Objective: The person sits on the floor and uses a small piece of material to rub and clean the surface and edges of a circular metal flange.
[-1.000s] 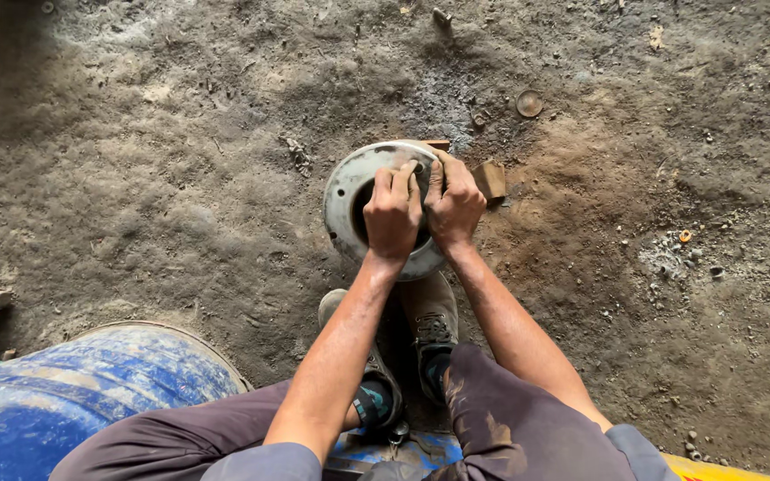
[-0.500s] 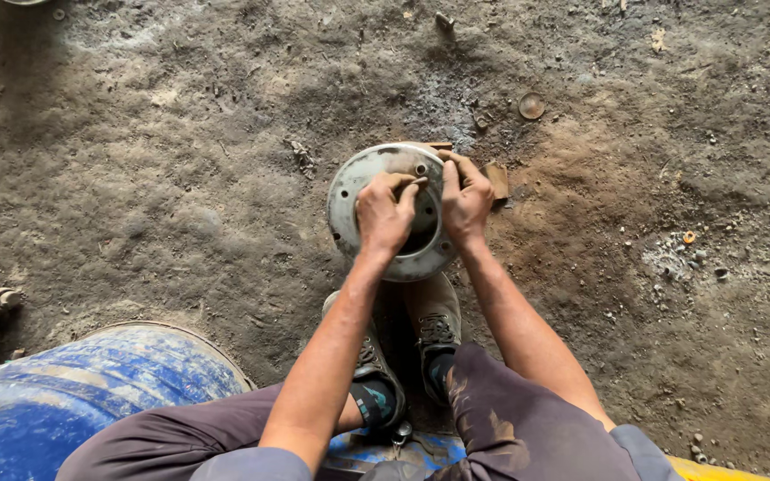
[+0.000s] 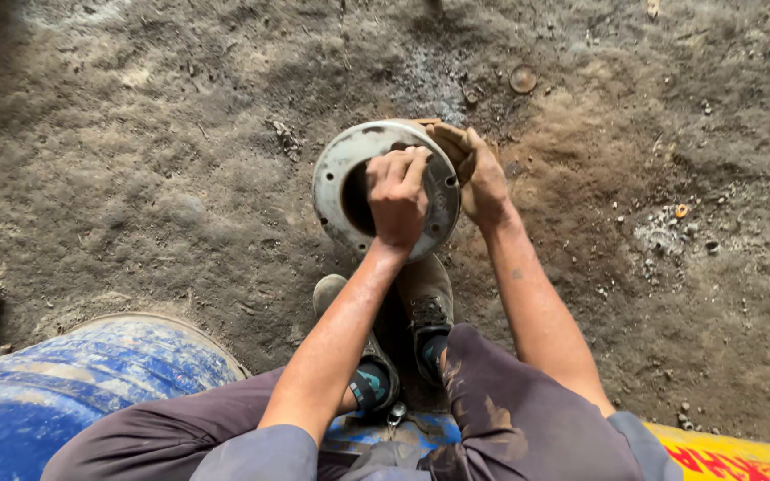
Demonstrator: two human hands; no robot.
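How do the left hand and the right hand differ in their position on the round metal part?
The left hand lies fisted over the central opening of the round metal part; the right hand is beside it, gripping the outer rim. The left hand's knuckles face up; the right hand's fingers curl round the edge. Both are dusty and touch the part.

Round grey metal flange (image 3: 340,178), seemingly tilted, on dirt.

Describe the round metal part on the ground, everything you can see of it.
The metal part is a round, grey, flanged disc, worn and dirt-stained, with a wide flat rim around a dark central opening. Small holes dot the rim. It sits on the dirt floor just ahead of the person's shoes, tilted slightly toward the camera. The left hand rests over the opening, fingers curled at its far edge. The right hand grips the rim's right side from outside.
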